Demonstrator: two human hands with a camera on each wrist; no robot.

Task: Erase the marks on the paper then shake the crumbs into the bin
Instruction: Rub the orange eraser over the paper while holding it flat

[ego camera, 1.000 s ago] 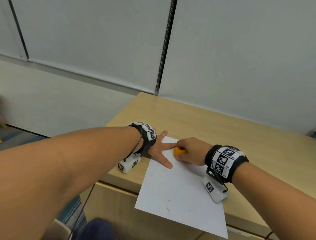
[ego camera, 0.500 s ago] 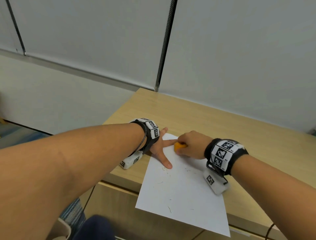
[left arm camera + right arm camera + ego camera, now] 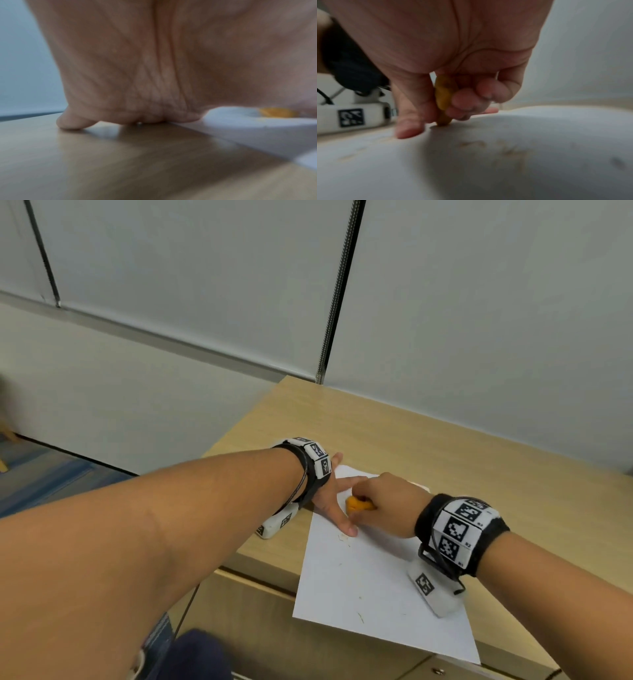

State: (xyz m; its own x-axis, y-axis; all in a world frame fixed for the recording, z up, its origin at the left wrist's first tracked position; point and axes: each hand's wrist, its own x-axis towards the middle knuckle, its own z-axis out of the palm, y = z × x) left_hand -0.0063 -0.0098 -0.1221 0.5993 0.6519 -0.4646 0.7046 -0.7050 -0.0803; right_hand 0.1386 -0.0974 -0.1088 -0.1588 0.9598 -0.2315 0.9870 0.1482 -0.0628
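A white sheet of paper (image 3: 373, 583) lies on the wooden desk (image 3: 479, 460), its near edge overhanging the desk front. My left hand (image 3: 334, 501) lies flat with spread straight fingers, pressing the paper's far left corner. My right hand (image 3: 383, 503) pinches an orange eraser (image 3: 356, 504) and holds its tip down on the paper just right of the left thumb. The right wrist view shows the eraser (image 3: 442, 100) held between thumb and curled fingers, tip on the sheet (image 3: 522, 155). Small crumbs (image 3: 342, 537) and faint marks dot the paper. No bin is in view.
The desk stands against a grey partition wall (image 3: 479, 320). Its left edge drops to a carpeted floor (image 3: 41, 474). A drawer front (image 3: 260, 628) shows below the desk edge. A dark shape (image 3: 195, 655) sits low in the view.
The right hand with the eraser has rubbed back and forth by a small amount near the paper's top left. More crumbs lie by the left thumb. The left hand has stayed put.
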